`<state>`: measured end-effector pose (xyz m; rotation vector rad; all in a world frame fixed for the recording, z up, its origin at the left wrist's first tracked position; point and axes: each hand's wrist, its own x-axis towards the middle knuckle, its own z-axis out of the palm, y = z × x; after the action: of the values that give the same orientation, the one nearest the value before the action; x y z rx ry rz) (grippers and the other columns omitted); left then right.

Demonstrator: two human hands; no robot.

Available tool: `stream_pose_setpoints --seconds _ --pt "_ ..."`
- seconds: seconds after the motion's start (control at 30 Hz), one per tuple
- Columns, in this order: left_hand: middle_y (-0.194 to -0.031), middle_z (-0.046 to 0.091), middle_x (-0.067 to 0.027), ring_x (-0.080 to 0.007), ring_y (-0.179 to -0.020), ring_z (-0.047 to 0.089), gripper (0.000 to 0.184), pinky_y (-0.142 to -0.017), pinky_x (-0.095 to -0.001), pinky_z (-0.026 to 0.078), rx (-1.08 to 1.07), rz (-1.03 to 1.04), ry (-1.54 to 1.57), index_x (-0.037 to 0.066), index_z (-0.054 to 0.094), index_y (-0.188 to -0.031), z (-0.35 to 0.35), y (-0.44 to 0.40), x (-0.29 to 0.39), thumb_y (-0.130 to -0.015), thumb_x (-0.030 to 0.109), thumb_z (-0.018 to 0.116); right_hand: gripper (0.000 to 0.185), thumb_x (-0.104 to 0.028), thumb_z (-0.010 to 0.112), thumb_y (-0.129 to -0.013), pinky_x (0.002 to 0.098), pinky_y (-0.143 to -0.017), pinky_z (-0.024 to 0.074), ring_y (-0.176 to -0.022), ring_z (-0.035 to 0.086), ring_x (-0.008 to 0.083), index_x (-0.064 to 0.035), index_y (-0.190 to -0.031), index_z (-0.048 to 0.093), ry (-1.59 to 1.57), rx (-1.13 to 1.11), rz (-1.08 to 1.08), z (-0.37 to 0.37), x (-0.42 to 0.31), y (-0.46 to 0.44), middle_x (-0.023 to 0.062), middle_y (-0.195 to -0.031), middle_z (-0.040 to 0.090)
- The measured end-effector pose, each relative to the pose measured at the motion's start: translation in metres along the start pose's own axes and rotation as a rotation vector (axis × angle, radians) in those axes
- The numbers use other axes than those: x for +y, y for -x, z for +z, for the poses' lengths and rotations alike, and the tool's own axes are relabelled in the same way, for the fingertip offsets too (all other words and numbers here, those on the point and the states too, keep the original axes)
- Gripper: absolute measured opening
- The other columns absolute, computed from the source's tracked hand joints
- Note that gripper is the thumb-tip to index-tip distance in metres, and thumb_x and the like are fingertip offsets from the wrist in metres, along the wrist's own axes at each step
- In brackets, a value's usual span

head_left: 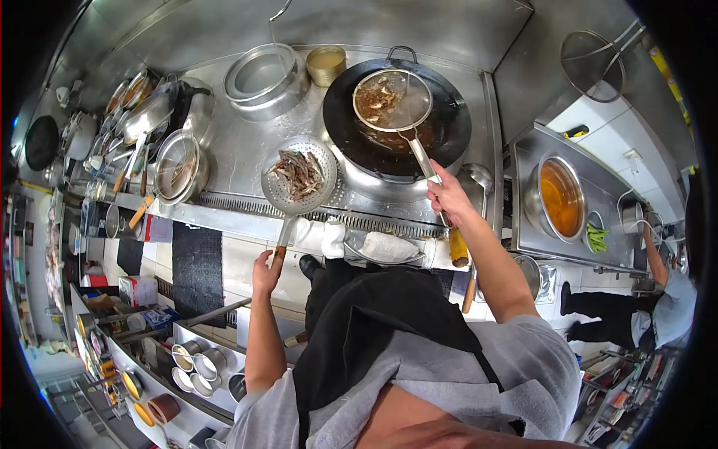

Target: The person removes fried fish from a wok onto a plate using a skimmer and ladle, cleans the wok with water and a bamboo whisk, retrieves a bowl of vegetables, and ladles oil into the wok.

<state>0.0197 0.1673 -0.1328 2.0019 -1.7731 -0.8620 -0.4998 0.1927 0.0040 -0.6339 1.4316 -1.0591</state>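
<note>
Gripping a strainer [393, 101], the right hand [449, 196] has it above the wok [340, 112] just ahead; the left hand [265, 275] clasps a ladle [329, 161], and brown pieces [299, 176] lie in it, out ahead of that hand.

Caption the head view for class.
Right hand holds a round metal-mesh strainer over a black wok; left hand holds a perforated round metal skimmer of brown pieces.

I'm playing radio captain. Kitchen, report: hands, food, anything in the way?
Left hand gripping perforated ladle, dark brown pieces inside. Right hand gripping mesh strainer over black wok. Nothing seen between strainer and wok.
</note>
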Motion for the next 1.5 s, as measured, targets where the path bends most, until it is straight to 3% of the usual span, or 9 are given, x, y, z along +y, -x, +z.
stream_pose_setpoints --seconds 0.13,0.3,0.37,0.43,0.57,1.03,1.2,1.27,1.5 --pt "-0.093 0.069 -0.0159 -0.0280 -0.082 0.067 0.056 -0.077 -0.0384 0.055 -0.300 -0.287 0.451 0.004 0.052 -0.133 0.017 -0.012 0.001 -0.084 0.023 0.072 0.066 -0.007 0.047 -0.100 0.0262 -0.043 0.0332 -0.050 0.035 0.0088 -0.0242 -0.157 0.022 0.066 -0.003 -0.012 0.010 -0.004 0.015 0.0005 -0.067 0.045" --pt "-0.076 0.063 -0.0055 -0.0128 -0.056 0.057 0.053 -0.050 -0.0269 0.046 -0.091 0.013 0.339 0.005 0.055 -0.134 0.035 -0.051 -0.038 -0.086 0.022 0.070 0.068 -0.001 0.047 -0.098 0.0246 -0.045 0.0344 -0.052 0.036 0.0073 -0.0278 -0.156 0.026 0.170 -0.027 -0.012 0.052 -0.020 0.036 -0.0008 -0.067 0.043" --pt "-0.094 0.072 -0.0201 -0.0310 -0.088 0.070 0.054 -0.081 -0.0389 0.054 -0.191 -0.129 0.230 0.005 0.061 -0.128 -0.012 -0.052 0.030 -0.081 0.028 0.072 0.068 -0.001 0.048 -0.097 0.0244 -0.045 0.0353 -0.053 0.037 0.0071 -0.0284 -0.156 0.026 0.226 -0.031 -0.014 0.072 -0.017 0.033 -0.0009 -0.067 0.044" --pt "-0.099 0.071 -0.0220 -0.0343 -0.094 0.069 0.054 -0.085 -0.0403 0.053 -0.143 -0.058 0.195 0.005 0.062 -0.128 -0.016 -0.078 0.017 -0.080 0.029 0.071 0.069 -0.003 0.050 -0.096 0.0268 -0.052 0.0419 -0.056 0.042 0.0092 -0.0290 -0.156 0.026 0.400 -0.065 -0.091 0.094 -0.014 0.026 0.0007 -0.073 0.051" --pt "-0.105 0.069 -0.0246 -0.0402 -0.101 0.067 0.053 -0.088 -0.0441 0.052 -0.110 0.028 0.157 0.006 0.064 -0.126 -0.034 -0.110 0.005 -0.080 0.031 0.071 0.071 -0.012 0.052 -0.095 0.0557 -0.072 0.0479 -0.078 0.065 0.0451 -0.0277 -0.156 0.019 1.215 0.065 -0.310 0.151 -0.011 0.015 0.0306 -0.083 0.065" --pt "-0.112 0.069 -0.0215 -0.0405 -0.105 0.065 0.054 -0.091 -0.0455 0.052 -0.276 0.059 0.133 0.014 0.060 -0.132 -0.073 -0.165 -0.022 -0.082 0.032 0.070 0.074 -0.012 0.053 -0.095 0.0538 -0.073 0.0492 -0.074 0.065 0.0464 -0.0228 -0.157 0.013 1.144 0.209 -0.137 0.248 0.017 -0.008 0.0288 -0.076 0.066" --pt "-0.077 0.070 -0.0177 -0.0214 -0.054 0.065 0.055 -0.058 -0.0361 0.054 -0.392 0.116 0.334 0.005 0.055 -0.135 -0.069 -0.167 -0.036 -0.087 0.027 0.069 0.060 -0.011 0.050 -0.094 0.0414 -0.068 0.0485 -0.064 0.059 0.0267 -0.0121 -0.150 0.031 0.903 0.269 -0.099 0.261 0.019 -0.017 0.0169 -0.071 0.060" --pt "-0.114 0.066 -0.0250 -0.0408 -0.108 0.063 0.058 -0.094 -0.0440 0.050 -0.481 0.073 0.311 0.005 0.055 -0.135 -0.080 -0.165 -0.033 -0.087 0.035 0.066 0.058 -0.012 0.052 -0.094 0.0471 -0.073 0.0495 -0.076 0.066 0.0405 -0.0146 -0.148 0.032 0.989 0.265 -0.164 0.265 0.010 -0.019 0.0227 -0.080 0.066" --pt "-0.118 0.065 -0.0250 -0.0395 -0.111 0.062 0.058 -0.097 -0.0413 0.048 -0.493 0.171 0.243 0.005 0.055 -0.135 -0.096 -0.160 -0.039 -0.087 0.036 0.065 0.067 -0.008 0.049 -0.093 0.0541 -0.076 0.0466 -0.083 0.064 0.0458 -0.0228 -0.154 0.025 1.274 0.125 -0.264 0.331 -0.027 -0.078 0.0299 -0.091 0.065"
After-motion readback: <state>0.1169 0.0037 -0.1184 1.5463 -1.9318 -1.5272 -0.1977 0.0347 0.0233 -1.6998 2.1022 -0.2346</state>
